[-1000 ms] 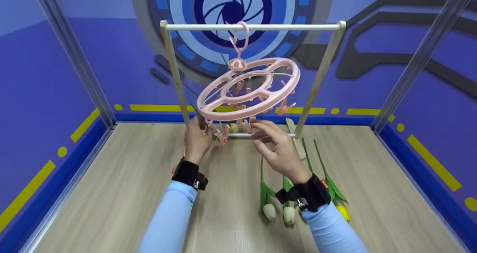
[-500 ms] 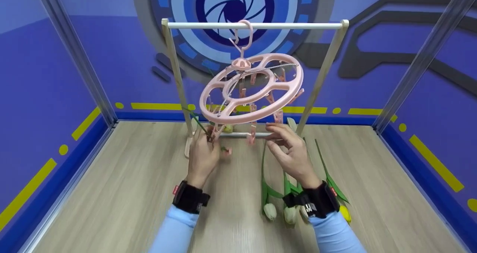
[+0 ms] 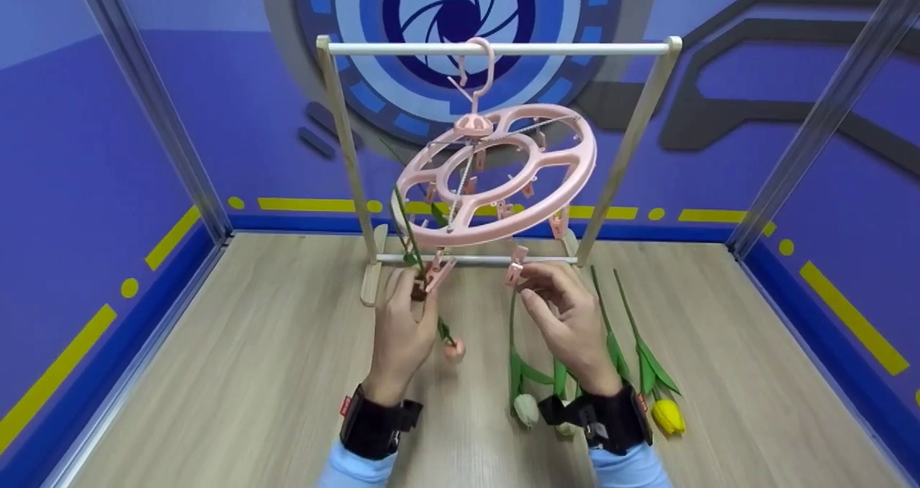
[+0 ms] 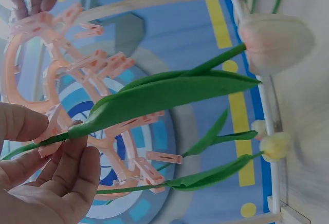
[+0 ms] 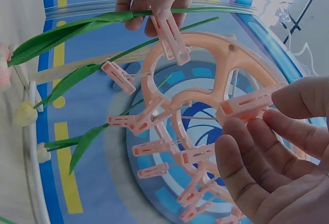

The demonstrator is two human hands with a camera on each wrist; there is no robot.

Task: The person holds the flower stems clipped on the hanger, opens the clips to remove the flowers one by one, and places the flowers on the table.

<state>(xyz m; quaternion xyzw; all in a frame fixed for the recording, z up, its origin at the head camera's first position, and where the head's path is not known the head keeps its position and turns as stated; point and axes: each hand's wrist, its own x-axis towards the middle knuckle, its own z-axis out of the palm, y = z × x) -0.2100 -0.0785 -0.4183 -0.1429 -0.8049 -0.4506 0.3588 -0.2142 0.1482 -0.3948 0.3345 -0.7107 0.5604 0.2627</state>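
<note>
My left hand pinches the green stem of a pale pink tulip together with a pink clothespin. The tulip's bloom hangs downward below the fingers. My right hand holds another clothespin between thumb and fingers; no flower is in that clip. Both clips belong to a round pink clip hanger, tilted and hooked on a white bar. Behind the left hand, a cream tulip and a paler tulip hang bloom-down from the hanger's clips.
On the wooden table at right lie white tulips, partly hidden by my right wrist, and a yellow tulip. The wooden stand's posts flank the hanger. Blue patterned walls enclose the table.
The hanger has turned, bringing different clips to the front. My left hand has come nearer and slightly right with the pink tulip, whose bloom shows now. The right hand has moved right and nearer too.
</note>
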